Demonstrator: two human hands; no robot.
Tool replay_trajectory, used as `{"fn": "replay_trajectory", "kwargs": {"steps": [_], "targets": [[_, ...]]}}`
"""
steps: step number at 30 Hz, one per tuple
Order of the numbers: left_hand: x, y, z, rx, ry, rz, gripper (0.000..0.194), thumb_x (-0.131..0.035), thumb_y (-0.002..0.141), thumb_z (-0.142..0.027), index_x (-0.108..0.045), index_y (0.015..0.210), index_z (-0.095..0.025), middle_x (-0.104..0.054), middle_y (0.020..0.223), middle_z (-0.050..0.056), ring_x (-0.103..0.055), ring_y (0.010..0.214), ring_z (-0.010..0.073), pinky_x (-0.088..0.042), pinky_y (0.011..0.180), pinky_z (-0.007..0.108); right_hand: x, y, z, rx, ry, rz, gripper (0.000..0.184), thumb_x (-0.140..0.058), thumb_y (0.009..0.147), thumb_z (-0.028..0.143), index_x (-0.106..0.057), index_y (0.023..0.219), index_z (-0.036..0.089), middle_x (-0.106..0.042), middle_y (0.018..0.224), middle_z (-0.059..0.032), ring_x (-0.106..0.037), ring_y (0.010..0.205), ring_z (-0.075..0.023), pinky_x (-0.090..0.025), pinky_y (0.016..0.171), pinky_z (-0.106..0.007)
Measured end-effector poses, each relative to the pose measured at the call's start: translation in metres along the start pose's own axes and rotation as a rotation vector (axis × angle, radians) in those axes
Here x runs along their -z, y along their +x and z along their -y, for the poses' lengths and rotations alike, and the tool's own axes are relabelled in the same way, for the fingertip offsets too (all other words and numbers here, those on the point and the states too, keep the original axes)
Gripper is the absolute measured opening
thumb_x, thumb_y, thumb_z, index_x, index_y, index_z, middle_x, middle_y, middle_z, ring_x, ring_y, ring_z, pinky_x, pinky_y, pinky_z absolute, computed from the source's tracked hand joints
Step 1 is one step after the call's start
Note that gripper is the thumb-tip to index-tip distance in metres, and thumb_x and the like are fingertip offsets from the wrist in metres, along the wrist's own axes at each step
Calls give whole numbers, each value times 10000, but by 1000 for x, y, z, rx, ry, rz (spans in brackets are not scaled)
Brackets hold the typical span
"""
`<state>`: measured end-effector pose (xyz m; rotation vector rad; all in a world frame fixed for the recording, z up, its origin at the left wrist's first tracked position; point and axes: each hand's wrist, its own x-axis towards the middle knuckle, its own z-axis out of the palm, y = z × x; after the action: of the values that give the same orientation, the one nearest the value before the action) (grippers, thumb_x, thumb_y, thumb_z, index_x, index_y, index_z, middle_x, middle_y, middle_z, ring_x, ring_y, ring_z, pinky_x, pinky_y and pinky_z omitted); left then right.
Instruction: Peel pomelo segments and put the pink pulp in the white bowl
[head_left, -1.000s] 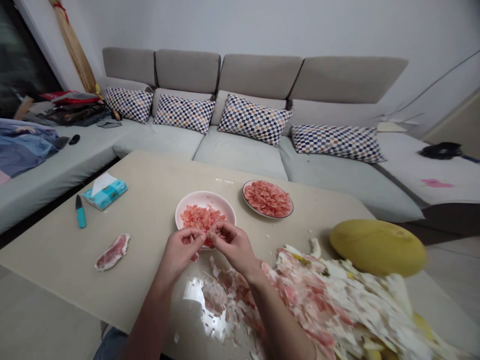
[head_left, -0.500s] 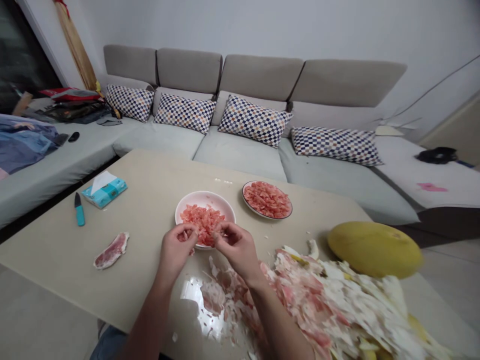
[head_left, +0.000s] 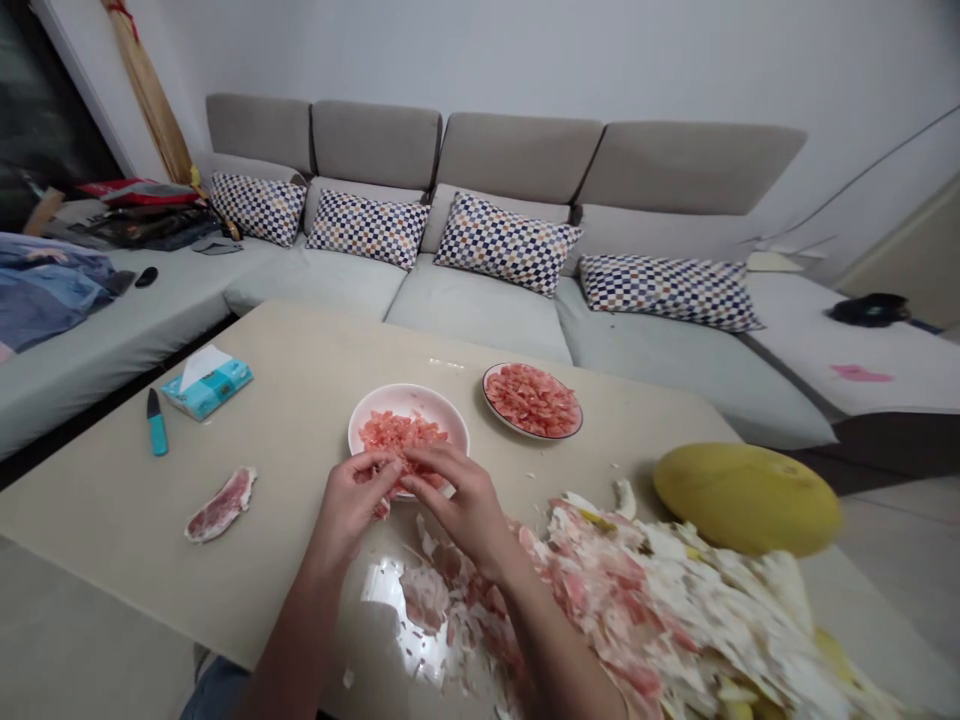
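Observation:
My left hand (head_left: 351, 497) and my right hand (head_left: 459, 497) meet over the near rim of a pink bowl (head_left: 442, 409) of red pomelo flesh. Both hands pinch one small piece of pomelo flesh (head_left: 392, 482) between their fingertips. A second plate (head_left: 532, 400) heaped with red flesh stands behind and to the right. A pile of white and pink peel and membrane (head_left: 660, 610) spreads along my right forearm. One unpeeled segment (head_left: 220, 504) lies alone to the left.
A whole yellow pomelo (head_left: 746, 498) rests at the right of the beige table (head_left: 300, 370). A blue-handled knife (head_left: 156, 424) and a tissue pack (head_left: 205, 382) lie at the far left. A grey sofa with checked cushions (head_left: 504, 243) runs behind the table.
My hands have drawn closer together over the bowl's near rim, the right fingers now reaching left across the piece. The rest stays where it was.

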<state>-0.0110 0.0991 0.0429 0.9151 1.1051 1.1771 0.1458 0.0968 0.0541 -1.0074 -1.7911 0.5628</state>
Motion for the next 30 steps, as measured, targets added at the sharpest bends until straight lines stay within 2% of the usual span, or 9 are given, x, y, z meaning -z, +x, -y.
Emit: {"fn": "replay_trajectory", "kwargs": {"steps": [3, 8, 11, 15, 17, 19, 20, 25, 30], "targets": [[-1, -1, 1, 17, 27, 25, 344, -787, 687, -439, -724, 817, -127, -564, 567, -13, -451, 479, 80, -355, 417, 177, -4, -1, 1, 11, -24, -11, 120, -625, 894, 166, -725, 946, 207, -732, 900, -69, -668, 838, -197, -533, 765, -317], [-2, -1, 2, 31, -1, 19, 339, -795, 682, -433, -705, 794, -126, -558, 545, -23, -436, 448, 66, -342, 411, 171, -3, -1, -3, -39, -80, -88, 136, -555, 928, 198, -672, 861, 186, -685, 808, -55, -633, 734, -182, -505, 659, -283], [-1, 0, 2, 28, -77, 12, 357, -788, 698, -435, -709, 858, -126, -567, 540, -30, -417, 417, 51, -333, 402, 168, 1, -2, -12, -66, -84, -96, 136, -546, 925, 191, -679, 953, 197, -715, 916, -68, -664, 827, -191, -527, 725, -288], [1, 1, 3, 64, -157, 59, 360, -781, 708, -455, -699, 835, -128, -576, 541, -26, -392, 396, 42, -334, 393, 170, 3, -4, -32, -81, -325, 55, 398, -538, 862, 82, -616, 1222, 232, -747, 1021, -70, -686, 912, -217, -526, 823, -335], [1, 2, 4, 86, -170, 74, 356, -783, 705, -458, -690, 812, -131, -579, 559, -24, -393, 401, 42, -340, 390, 170, 1, -6, -38, -110, -486, 85, 314, -561, 860, 104, -670, 1130, 222, -759, 917, -76, -692, 837, -227, -526, 770, -328], [1, 2, 4, 99, -173, 86, 349, -781, 707, -457, -682, 807, -139, -581, 580, -24, -406, 412, 45, -348, 392, 170, 0, -6, -40, -139, -580, 36, 140, -581, 890, 191, -720, 908, 192, -738, 777, -92, -678, 747, -233, -518, 721, -325], [1, 2, 5, 103, -172, 92, 344, -780, 709, -457, -677, 805, -143, -583, 587, -25, -414, 416, 47, -349, 392, 169, 0, -5, -38, -137, -583, 6, 151, -582, 900, 221, -718, 847, 183, -727, 757, -101, -671, 743, -236, -516, 725, -333], [1, 2, 5, 124, -153, 134, 337, -777, 716, -456, -650, 761, -147, -583, 561, -19, -424, 412, 53, -326, 387, 169, 5, -1, -20, -13, -191, -28, 297, -517, 923, 149, -664, 1171, 221, -684, 1161, -108, -616, 1090, -233, -474, 955, -381], [1, 1, 3, 141, -132, 192, 351, -779, 717, -464, -649, 765, -142, -565, 526, -25, -394, 392, 43, -293, 387, 168, 9, 2, -5, -92, 130, 66, 181, -614, 915, 231, -737, 1046, 249, -701, 1027, -71, -633, 1009, -212, -491, 914, -364]]}}
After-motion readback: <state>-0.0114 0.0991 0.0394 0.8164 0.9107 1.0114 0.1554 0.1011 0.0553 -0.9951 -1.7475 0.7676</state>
